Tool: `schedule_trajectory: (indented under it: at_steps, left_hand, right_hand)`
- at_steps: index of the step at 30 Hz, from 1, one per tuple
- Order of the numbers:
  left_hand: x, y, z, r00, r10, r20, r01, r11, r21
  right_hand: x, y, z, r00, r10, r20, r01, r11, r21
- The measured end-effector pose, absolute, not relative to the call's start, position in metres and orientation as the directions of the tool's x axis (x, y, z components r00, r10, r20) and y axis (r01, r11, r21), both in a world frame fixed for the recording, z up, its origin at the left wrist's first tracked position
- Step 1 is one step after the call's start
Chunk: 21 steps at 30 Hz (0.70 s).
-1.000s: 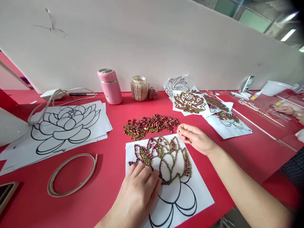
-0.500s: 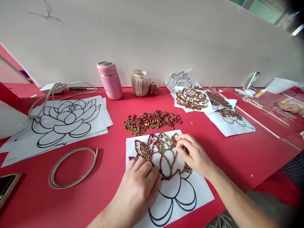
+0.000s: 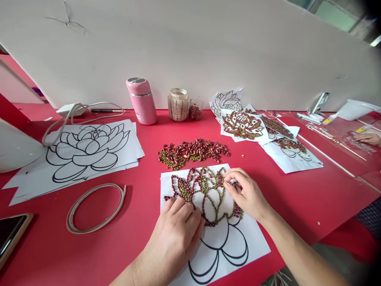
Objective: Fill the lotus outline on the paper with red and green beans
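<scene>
In front of me lies a white sheet with a lotus outline (image 3: 219, 234), its upper petals lined and partly filled with red beans and green mung beans (image 3: 208, 186). My left hand (image 3: 177, 226) rests on the sheet's left side, fingers curled down and tips hidden. Over the upper right petals is my right hand (image 3: 245, 192), thumb and index finger pinched at the bean-lined edge; whatever is between them is too small to see. Just beyond the sheet spreads a loose pile of red beans and mung beans (image 3: 193, 153).
Left are printed lotus sheets (image 3: 95, 159), a coiled strap (image 3: 95, 230), a phone (image 3: 13, 234) and a cable (image 3: 71, 115). A pink flask (image 3: 141, 101), jar (image 3: 177, 105) and small cup (image 3: 196, 109) stand behind. Bean-covered sheets (image 3: 242, 125) lie back right; another person's hand (image 3: 369, 138) is far right.
The whole view has shifted slightly, so things appear a little farther right. My right thumb and index finger have moved slightly at the petal edge; my left hand stays on the sheet.
</scene>
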<state>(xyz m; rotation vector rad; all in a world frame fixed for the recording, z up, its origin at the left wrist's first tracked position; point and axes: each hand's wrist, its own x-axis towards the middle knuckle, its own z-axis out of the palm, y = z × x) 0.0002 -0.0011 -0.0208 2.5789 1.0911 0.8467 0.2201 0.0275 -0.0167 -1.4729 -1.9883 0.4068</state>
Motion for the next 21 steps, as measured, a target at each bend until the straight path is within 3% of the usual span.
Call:
schedule_trajectory:
  at_steps: [12,21]
  left_hand:
    - [-0.001,-0.0021,-0.0227,0.563,0.714,0.416,0.579,-0.7,0.418]
    - [-0.0004,-0.0012,-0.0191,0.559,0.69,0.459,0.598,-0.719,0.353]
  right_hand:
    - [0.2159,0.0323,-0.0209,-0.183,0.931,0.316,0.821,0.322,-0.472]
    - [0.2146,0.031,-0.0231,-0.189,0.942,0.276,0.859,0.295,-0.418]
